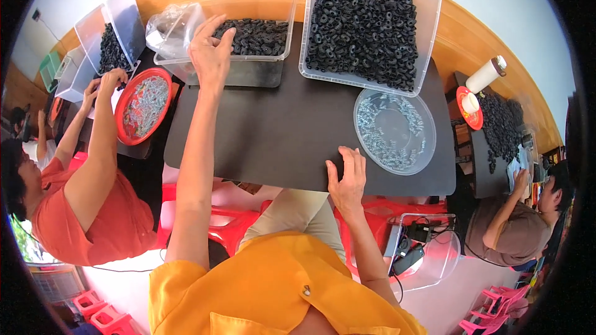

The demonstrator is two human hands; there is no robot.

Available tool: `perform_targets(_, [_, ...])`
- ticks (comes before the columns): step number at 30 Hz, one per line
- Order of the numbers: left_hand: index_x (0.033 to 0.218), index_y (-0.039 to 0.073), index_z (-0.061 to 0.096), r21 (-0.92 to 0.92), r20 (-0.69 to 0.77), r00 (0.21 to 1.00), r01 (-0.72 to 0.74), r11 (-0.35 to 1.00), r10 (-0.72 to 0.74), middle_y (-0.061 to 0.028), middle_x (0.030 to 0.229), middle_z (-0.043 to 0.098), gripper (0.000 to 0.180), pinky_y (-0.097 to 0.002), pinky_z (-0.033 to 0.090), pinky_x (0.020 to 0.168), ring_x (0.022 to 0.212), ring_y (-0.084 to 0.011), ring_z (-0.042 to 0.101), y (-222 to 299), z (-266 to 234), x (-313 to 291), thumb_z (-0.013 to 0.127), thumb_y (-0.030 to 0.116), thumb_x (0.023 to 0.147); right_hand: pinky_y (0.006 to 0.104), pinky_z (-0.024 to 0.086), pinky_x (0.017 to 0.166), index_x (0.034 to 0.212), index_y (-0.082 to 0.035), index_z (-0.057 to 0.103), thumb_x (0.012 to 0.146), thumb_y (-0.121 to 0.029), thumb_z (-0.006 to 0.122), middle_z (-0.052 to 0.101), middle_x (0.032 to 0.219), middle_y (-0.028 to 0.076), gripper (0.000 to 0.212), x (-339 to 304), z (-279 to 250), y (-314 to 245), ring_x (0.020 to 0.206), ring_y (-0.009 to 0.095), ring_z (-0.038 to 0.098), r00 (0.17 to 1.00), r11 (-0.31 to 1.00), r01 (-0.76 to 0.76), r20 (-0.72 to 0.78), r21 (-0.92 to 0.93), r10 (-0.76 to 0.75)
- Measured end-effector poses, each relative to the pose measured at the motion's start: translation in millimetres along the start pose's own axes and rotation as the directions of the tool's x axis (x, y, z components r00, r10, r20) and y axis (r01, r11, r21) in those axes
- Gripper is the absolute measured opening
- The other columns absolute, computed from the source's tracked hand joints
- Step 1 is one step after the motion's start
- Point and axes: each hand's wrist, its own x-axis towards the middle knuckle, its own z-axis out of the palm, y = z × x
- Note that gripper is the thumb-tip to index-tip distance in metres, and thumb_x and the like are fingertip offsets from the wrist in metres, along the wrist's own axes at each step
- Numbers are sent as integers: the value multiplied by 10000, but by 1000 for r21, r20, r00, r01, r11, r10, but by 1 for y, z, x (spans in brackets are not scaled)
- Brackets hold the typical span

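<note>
My left hand [211, 56] reaches over the front rim of a clear plastic bin [261, 58] at the back left. Its thumb and fingers are apart, and I see nothing between them. Inside that bin lies a heap of small black parts [264, 36]. My right hand [349, 181] is at the near edge of the dark table [279, 130], thumb and fingers apart and nothing in them. To its right sits a round clear plastic tray [428, 149] with many small silvery pieces, too small to name. Behind the tray, a larger clear bin [366, 79] is filled with black ring-like parts [363, 31].
A clear plastic bag [175, 31] leans by the left bin. On the left, a person in a red shirt [93, 211] works beside a red tray [119, 115]. At right, another person [509, 229] sits near piled black parts [500, 124]. A clear box [428, 273] holds cables below.
</note>
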Motion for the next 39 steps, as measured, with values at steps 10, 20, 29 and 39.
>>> perform_targets(10, [855, 67, 688, -139, 393, 866, -276, 951, 309, -118, 808, 652, 128, -326, 505, 628, 686, -250, 635, 39, 103, -51, 676, 67, 727, 458, 429, 925, 909, -4, 571, 754, -43, 648, 574, 899, 127, 177, -2, 0, 2, 880, 305, 562, 999, 997, 27, -15, -77, -28])
perform_targets(20, [691, -6, 624, 162, 676, 669, -544, 824, 308, -197, 850, 595, 29, -442, 515, 689, 831, -358, 600, 23, 208, -82, 618, 18, 675, 433, 450, 900, 853, -17, 582, 732, -29, 650, 563, 857, 105, 139, -5, 4, 4, 841, 282, 552, 998, 994, 46, -36, -97, -50])
perform_targets(29, [748, 30, 543, 151, 701, 610, -633, 759, 370, -136, 768, 592, 145, -438, 487, 687, 843, -334, 583, 22, 209, -81, 647, 16, 648, 361, 490, 813, 823, -24, 572, 722, -15, 648, 570, 840, 96, 126, -2, 2, 5, 775, 263, 552, 998, 994, 55, -35, -90, -59])
perform_targets(39, [838, 15, 563, -185, 620, 781, 49, 982, 77, -31, 742, 610, 120, -259, 490, 586, 694, -112, 627, 50, 102, -114, 639, 8, 745, 385, 465, 611, 851, -32, 612, 747, -17, 647, 610, 790, 119, 111, 29, -59, 9, 705, 287, 572, 985, 999, -50, -166, 3, 50])
